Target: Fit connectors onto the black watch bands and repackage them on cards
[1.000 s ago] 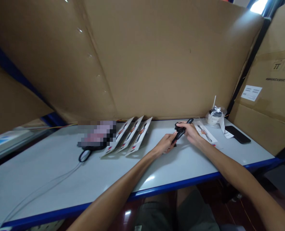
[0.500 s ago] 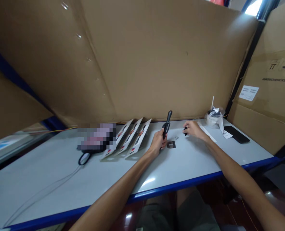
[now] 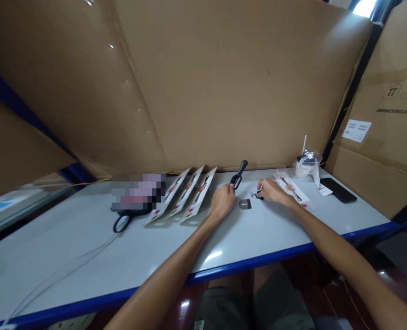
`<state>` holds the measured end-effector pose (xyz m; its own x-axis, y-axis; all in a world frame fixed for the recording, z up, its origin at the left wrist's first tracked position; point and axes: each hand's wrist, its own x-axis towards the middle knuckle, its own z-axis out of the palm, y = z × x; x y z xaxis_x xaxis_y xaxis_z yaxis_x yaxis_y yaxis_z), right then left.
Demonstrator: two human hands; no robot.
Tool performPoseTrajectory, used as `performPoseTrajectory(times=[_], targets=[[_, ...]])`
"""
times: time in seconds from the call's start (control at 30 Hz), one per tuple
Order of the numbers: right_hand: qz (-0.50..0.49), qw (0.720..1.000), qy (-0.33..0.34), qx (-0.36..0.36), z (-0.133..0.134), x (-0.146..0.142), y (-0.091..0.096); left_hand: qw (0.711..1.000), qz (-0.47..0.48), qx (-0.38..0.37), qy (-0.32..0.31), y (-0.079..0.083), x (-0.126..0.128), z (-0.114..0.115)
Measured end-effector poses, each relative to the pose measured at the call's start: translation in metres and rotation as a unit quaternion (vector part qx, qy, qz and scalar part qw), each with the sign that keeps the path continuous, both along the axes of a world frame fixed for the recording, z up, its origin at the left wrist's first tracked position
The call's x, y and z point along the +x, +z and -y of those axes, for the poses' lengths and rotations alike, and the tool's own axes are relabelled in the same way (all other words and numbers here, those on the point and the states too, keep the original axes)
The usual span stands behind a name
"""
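Observation:
My left hand (image 3: 224, 199) is closed around the lower part of a black spokeshave (image 3: 239, 174), its free handle pointing up and away from me. Just right of that hand, a dark square blade (image 3: 244, 204) with a pale patch lies flat on the table. My right hand (image 3: 270, 190) is low over the table, fingers pinched on a small black piece (image 3: 259, 195). By its fingertips is a small silver screw-like part (image 3: 252, 194); whether the fingers touch it I cannot tell.
Several printed cards (image 3: 198, 195) lean in a row to the left, beside a partly blurred dark object (image 3: 138, 211) with a loop and cable. Rightward are a flat printed package (image 3: 290, 187), a wrapped cup (image 3: 306, 167) and a black phone (image 3: 338, 190). Cardboard (image 3: 224, 91) walls the back.
My right hand has moved slightly left and down with the black piece, up to the silver part. The spokeshave has tilted a little, and the flat printed package shows more fully.

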<state>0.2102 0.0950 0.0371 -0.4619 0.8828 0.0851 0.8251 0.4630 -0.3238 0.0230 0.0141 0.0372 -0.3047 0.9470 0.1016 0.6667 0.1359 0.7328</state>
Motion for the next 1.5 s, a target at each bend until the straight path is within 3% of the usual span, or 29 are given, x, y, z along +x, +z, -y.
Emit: performPoseTrajectory(times=[0.1,0.23,0.4,0.63,1.03,1.5], targets=[[0.006,1.000,-0.011,0.011,0.004,-0.001,0.005,0.973,-0.226,-0.027,0.030,0.001,-0.004,0.003],[0.016,0.999,-0.039,0.034,0.012,-0.002,0.014,0.953,-0.292,-0.082,0.016,0.001,-0.008,0.006],[0.029,0.998,-0.046,0.044,0.017,-0.003,0.016,0.944,-0.310,-0.108,0.017,-0.001,-0.011,0.005],[0.047,0.997,-0.029,0.055,0.017,-0.004,0.013,0.941,-0.328,-0.085,0.015,-0.006,-0.009,0.008],[0.021,0.993,0.106,0.048,0.018,-0.003,0.001,0.940,-0.331,-0.075,-0.020,0.002,-0.001,0.014],[-0.001,0.984,0.164,0.071,0.030,-0.008,0.004,0.949,-0.312,-0.051,-0.004,0.000,-0.007,0.009]])
